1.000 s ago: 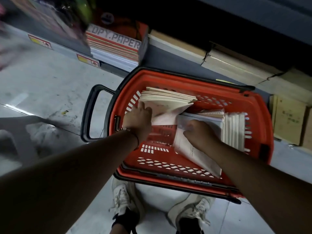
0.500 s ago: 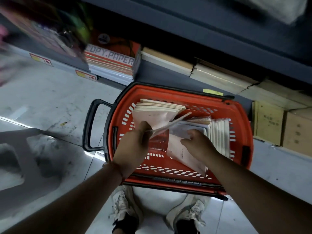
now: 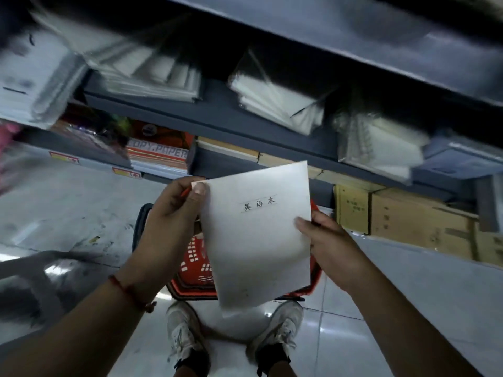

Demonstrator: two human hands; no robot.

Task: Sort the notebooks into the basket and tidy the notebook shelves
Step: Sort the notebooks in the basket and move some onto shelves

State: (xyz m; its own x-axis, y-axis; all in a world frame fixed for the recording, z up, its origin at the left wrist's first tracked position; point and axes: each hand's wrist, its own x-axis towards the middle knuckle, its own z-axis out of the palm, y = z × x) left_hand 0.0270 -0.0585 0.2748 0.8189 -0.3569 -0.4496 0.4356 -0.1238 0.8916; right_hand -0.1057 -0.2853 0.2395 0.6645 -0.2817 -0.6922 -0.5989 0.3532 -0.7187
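One thin notebook [image 3: 258, 235], pale grey with a plain matte cover and a short printed title, is held up flat above the red plastic basket [image 3: 196, 265]. At its ten o'clock corner the left hand [image 3: 174, 213] pinches it, thumb on top; at three o'clock the right hand [image 3: 329, 246] grips its edge. Blurred shelves [image 3: 217, 115] of wrapped notebooks lie towards twelve o'clock.
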